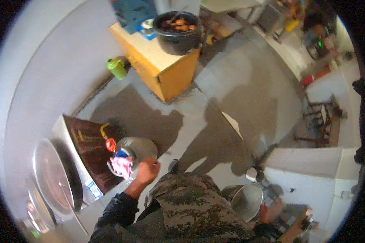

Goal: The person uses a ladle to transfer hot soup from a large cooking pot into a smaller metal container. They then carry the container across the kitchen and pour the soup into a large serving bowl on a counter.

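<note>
My left hand (149,170) is curled beside a gas cylinder (143,148) with an orange-red regulator (110,144) and a yellow hose (103,130). Blur hides whether its fingers hold anything. A pink cloth (123,166) lies at the cylinder's top, just left of the hand. My right hand (264,214), blurred at the lower right, is beside a round metal pail (247,202); a small red spot shows at its fingers, and its grip is unclear. Camouflage-patterned clothing (197,209) covers my front between both hands.
A steel-topped stand (79,158) with a large metal pan (53,179) is at left. Ahead stands a wooden cabinet (176,79) bearing a dark pot (179,36). A green thermos (117,68) stands by the wall; a dark chair (319,121) is at right.
</note>
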The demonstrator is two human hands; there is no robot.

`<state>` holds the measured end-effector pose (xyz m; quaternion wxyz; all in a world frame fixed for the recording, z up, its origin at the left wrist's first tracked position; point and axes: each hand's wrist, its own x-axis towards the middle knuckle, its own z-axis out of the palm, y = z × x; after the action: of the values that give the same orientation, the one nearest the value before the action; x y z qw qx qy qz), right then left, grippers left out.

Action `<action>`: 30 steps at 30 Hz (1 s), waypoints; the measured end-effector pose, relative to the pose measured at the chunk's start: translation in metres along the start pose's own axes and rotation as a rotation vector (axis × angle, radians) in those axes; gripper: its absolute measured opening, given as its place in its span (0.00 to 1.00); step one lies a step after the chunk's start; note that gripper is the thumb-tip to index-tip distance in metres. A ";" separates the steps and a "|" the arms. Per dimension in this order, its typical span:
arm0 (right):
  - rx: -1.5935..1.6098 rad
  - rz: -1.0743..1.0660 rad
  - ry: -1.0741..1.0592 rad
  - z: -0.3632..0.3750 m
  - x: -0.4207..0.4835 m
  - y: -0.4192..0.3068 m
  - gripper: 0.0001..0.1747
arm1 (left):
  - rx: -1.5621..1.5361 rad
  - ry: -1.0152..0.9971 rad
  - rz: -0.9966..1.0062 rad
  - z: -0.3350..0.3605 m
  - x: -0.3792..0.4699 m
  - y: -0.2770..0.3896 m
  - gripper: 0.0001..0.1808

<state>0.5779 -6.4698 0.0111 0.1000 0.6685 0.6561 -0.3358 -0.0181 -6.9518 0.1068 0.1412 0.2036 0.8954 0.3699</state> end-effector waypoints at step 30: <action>-0.581 -0.296 0.104 -0.238 0.535 -0.394 0.16 | -1.382 0.979 -0.679 0.204 0.671 0.125 0.16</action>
<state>0.2351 -5.8523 0.0011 0.2028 0.5255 0.8188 -0.1109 -0.4917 -6.4334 -0.0124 -0.0626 -0.3804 0.4461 0.8077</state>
